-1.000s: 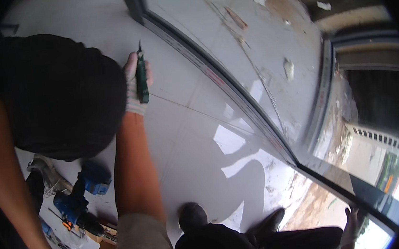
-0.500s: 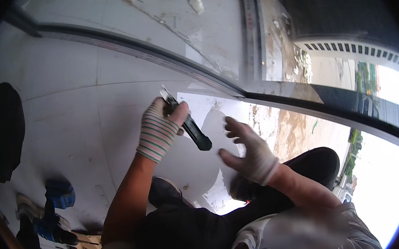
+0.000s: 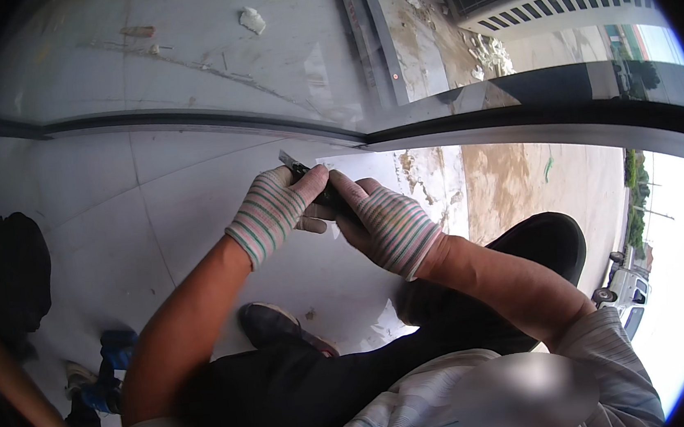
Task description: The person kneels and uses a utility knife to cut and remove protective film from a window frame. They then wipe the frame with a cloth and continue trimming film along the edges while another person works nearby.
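A dark utility knife (image 3: 296, 167) is held in front of me, its metal blade pointing up and to the left. My left hand (image 3: 266, 211), in a white knit glove with green and red stripes, closes round the knife near the blade end, thumb along the body. My right hand (image 3: 391, 223), in a matching striped glove, grips the rear part of the handle, and its fingers hide most of that end. Both hands meet on the knife, close to the dark frame (image 3: 210, 121) of a glass panel.
Pale tiles (image 3: 192, 195) cover the floor, with my shoe (image 3: 275, 327) on them. Another person's bare arm (image 3: 26, 392) is at the lower left, near a blue tool (image 3: 116, 349). Beyond the glass lie white scraps (image 3: 253, 20); a vehicle (image 3: 625, 293) stands outside at right.
My right hand has come left and closed on the knife's handle, where it was open and apart before. The view has turned, so the frame lies more level.
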The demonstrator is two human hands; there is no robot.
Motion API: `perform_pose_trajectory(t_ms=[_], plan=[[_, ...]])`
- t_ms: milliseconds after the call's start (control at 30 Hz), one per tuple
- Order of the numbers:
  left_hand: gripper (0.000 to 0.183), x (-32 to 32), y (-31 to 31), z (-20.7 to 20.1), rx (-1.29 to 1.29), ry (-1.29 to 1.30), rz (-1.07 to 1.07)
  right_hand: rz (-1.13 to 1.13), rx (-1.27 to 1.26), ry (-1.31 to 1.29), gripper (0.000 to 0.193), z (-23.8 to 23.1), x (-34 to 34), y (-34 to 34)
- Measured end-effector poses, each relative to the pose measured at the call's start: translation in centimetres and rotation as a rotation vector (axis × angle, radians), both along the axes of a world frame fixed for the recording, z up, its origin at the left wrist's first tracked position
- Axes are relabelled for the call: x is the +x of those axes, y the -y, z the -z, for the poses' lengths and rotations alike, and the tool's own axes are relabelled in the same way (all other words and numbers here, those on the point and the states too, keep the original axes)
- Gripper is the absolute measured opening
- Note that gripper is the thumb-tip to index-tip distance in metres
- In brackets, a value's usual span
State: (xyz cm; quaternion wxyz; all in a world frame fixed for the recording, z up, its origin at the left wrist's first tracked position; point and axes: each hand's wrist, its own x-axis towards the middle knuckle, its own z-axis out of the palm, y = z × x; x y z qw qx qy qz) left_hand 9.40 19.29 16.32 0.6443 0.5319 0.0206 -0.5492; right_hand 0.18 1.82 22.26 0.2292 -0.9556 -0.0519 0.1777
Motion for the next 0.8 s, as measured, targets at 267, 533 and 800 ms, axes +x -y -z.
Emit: perform_pose_trajectory(t_ms=[267, 533, 800], plan=[[0.052, 4.6, 2.5, -1.9, 0.548, 0.473, 1.212, -0.069, -0.219, -0.129, 0.037, -2.1, 0.3, 8.5], [0.038, 5.5, 8.2, 7.7, 0.773, 0.472, 0.89, -0.019, -0.275, -0.194, 0.031, -0.5, 1.7, 9.9], [0.048, 1.1, 13.1, 17.0, 0.725, 0.293, 0.423, 0.038, -0.359, -0.251, 0.036, 0.5, 2.5, 9.7]])
